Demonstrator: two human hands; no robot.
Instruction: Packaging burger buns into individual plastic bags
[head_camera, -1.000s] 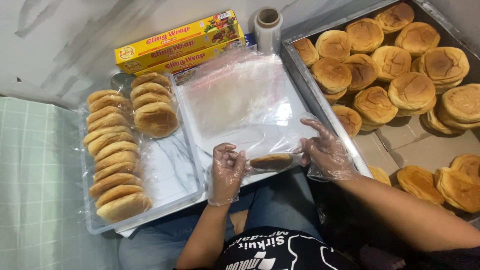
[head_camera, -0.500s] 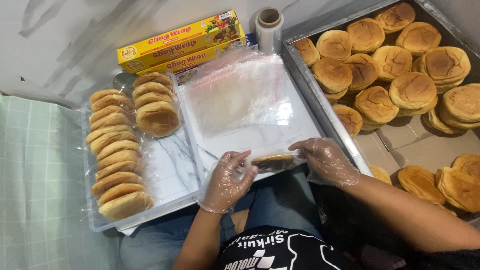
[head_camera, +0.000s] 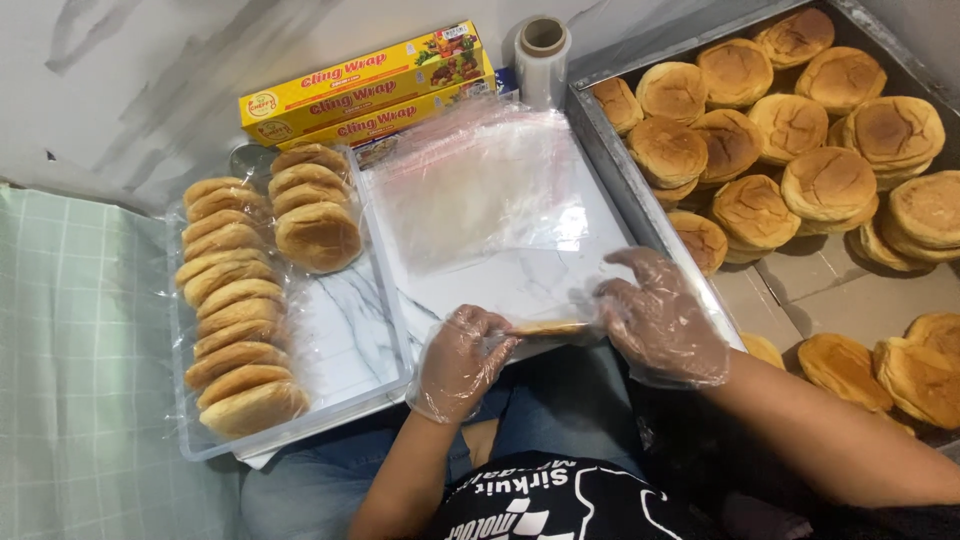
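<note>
Nearest me, my left hand (head_camera: 462, 358) in its loose clear glove is curled shut on the near end of a flat bun (head_camera: 548, 327), which sits at the front edge of the marble board (head_camera: 520, 285), right over my lap. My right hand (head_camera: 660, 318), gloved too, presses the bun's other end with fingers bent and closed on the thin plastic around it; how tight I can't quite tell through the film. Little room here: the board's lip is just under my knuckles, and the metal tray's wall (head_camera: 625, 185) runs close along my right wrist. To my left, the clear tray (head_camera: 345, 345) holds wrapped buns (head_camera: 235, 310) in a row, its inner half bare. Farther out, a stack of plastic bags (head_camera: 480, 185) lies flat on the board. Beyond that, yellow wrap boxes (head_camera: 365, 90) and a film roll (head_camera: 543, 45) stand against the wall, with unwrapped buns (head_camera: 790, 150) piled in the metal tray.
</note>
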